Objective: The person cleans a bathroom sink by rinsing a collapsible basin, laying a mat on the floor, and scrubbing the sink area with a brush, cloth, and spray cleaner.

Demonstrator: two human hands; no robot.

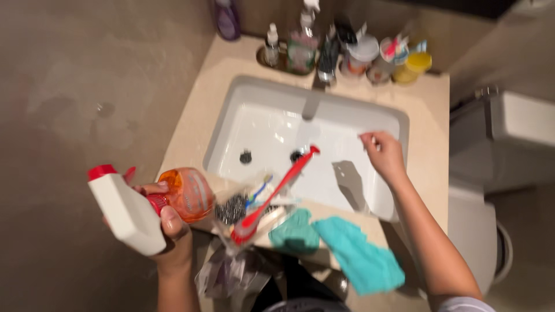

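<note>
Left hand (pixel 173 231) clamped around an orange spray bottle (pixel 173 199) with a white trigger head, off the counter's (pixel 430 115) front-left corner. Right hand (pixel 384 156) over the white sink's (pixel 399 124) right edge, fingertips pinched together on something too small to tell. Red brush (pixel 277 193) and teal cloth (pixel 358 254) along the front edge. Seemingly set-up for cleaning; next, probably nozzle turned toward the basin.

Orange spray bottle (pixel 173 199) with white trigger head, tilted sideways, beside the sink's near-left corner.

Single head view, looking steeply down, close over sink (pixel 381 115) and counter (pixel 191 124).
</note>
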